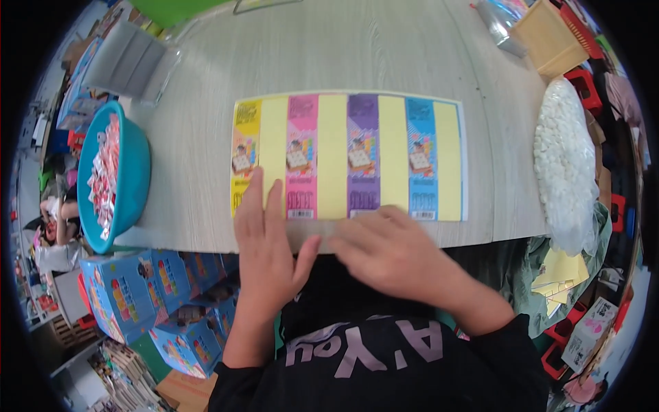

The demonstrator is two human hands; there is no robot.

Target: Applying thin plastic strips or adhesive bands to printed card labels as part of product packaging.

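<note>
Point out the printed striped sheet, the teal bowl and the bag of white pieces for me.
printed striped sheet (332, 154), head view, on a yellow stripe.
teal bowl (132, 180), head view, on its outer wall.
bag of white pieces (564, 165), head view, on its middle.

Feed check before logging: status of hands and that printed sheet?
Left hand flat, fingers on printed sheet near edge. Right hand open, blurred, at same edge. Sheet flat on table. Nothing on it but the hands.
</note>
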